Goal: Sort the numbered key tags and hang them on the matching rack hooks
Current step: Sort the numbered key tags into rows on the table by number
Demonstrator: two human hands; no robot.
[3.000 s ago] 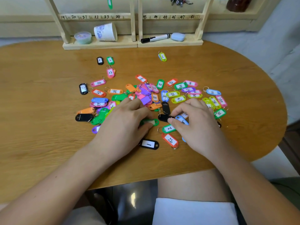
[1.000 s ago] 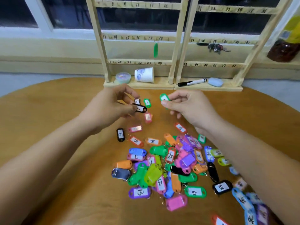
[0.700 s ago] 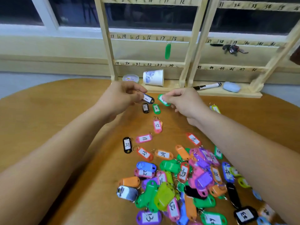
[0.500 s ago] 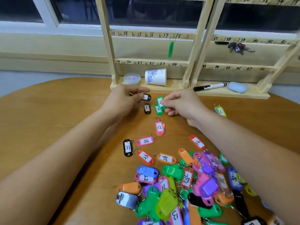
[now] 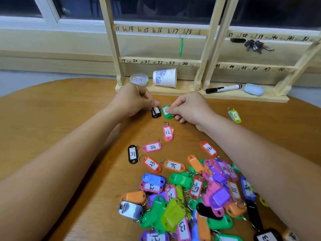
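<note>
Wooden desk [image 5: 52, 119], tag heap [image 5: 191, 197] at five o'clock.
Left fingers [image 5: 152, 102] pinch black tag [image 5: 156, 112], right fingers [image 5: 172, 111] green tag [image 5: 165, 116].

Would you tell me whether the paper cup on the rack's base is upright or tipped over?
Tipped over: the paper cup lies on its side on the rack base, wider rim end pointing right.

The brown bench [image 5: 52, 119] shows wood grain; the rack [image 5: 165, 31] is pale wood with black numbers; the paper cup [image 5: 165, 78] is white with purple print; tag 12 [image 5: 168, 133] is pink.
</note>
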